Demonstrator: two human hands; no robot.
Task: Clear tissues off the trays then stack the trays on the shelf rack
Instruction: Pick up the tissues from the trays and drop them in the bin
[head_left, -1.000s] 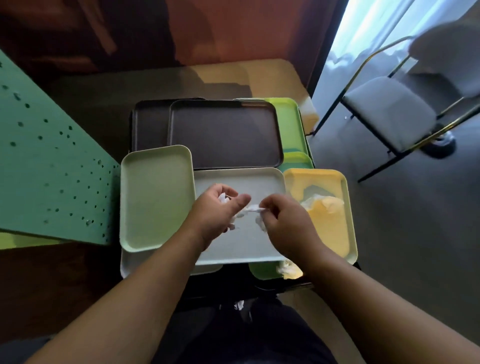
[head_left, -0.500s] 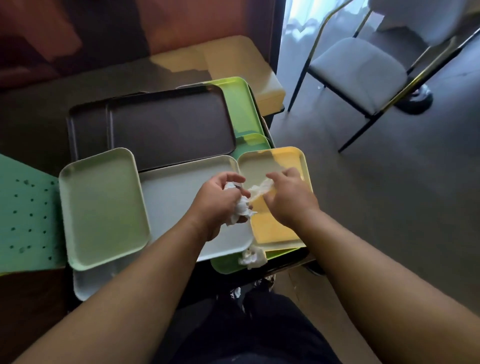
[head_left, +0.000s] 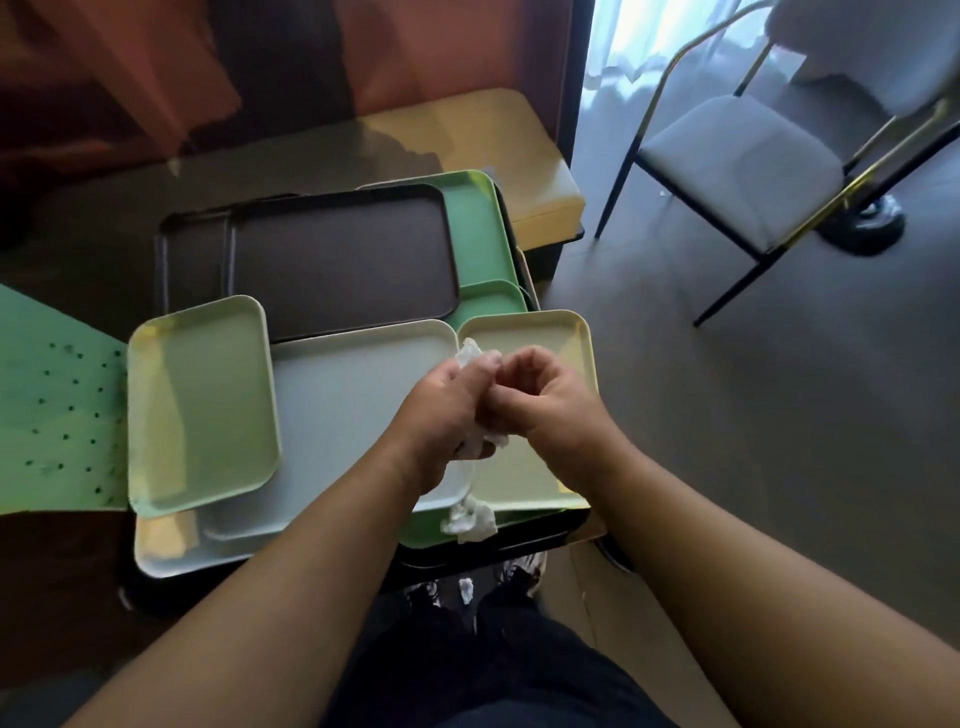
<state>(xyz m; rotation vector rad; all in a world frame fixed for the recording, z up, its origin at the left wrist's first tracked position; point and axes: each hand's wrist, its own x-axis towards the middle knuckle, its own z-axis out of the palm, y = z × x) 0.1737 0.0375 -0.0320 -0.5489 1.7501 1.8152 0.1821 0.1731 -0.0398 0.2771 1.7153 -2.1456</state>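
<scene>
Several trays overlap on a low table: a pale green tray (head_left: 200, 410) at left, a grey-white tray (head_left: 343, 379) in the middle, a yellow tray (head_left: 540, 338) at right, a dark brown tray (head_left: 337, 260) behind. My left hand (head_left: 447, 410) is shut on a wad of white tissues (head_left: 470, 353) over the seam between the grey-white and yellow trays. My right hand (head_left: 540, 400) presses against it, fingers curled onto the same wad. Another crumpled tissue (head_left: 470, 519) lies on a green tray (head_left: 421, 530) at the front edge.
A green perforated panel (head_left: 57, 410) stands at left. More green trays (head_left: 478, 223) lie behind the yellow one. A grey-cushioned chair (head_left: 743, 161) stands at right on the grey floor. A small tissue scrap (head_left: 466, 590) lies below the table's front edge.
My right hand took the tissue off the yellow tray and brought it to my left hand. Both hands now press together on one wad. The view has shifted.
</scene>
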